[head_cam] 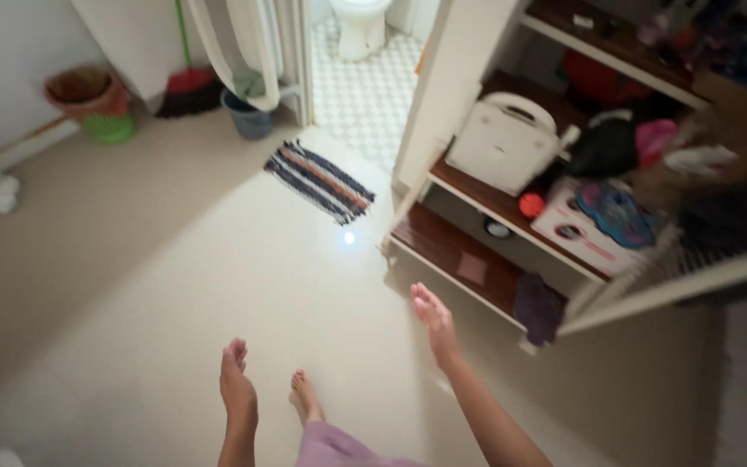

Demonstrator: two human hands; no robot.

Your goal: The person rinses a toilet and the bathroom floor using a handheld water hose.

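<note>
A wide pale floor [175, 285] was seen, with a brown shelf unit [477, 259] at the right. The right hand [434, 318] was held open, fingers spread, near its lowest board and a purple cloth [536, 307]. The left hand [237, 385] was stretched flat, holding nothing.

I see a rug striped navy, white and orange [319, 180], a green plastic basket [109, 128], dark-brown wooden shelves [456, 251], a cream floor [175, 277].
</note>
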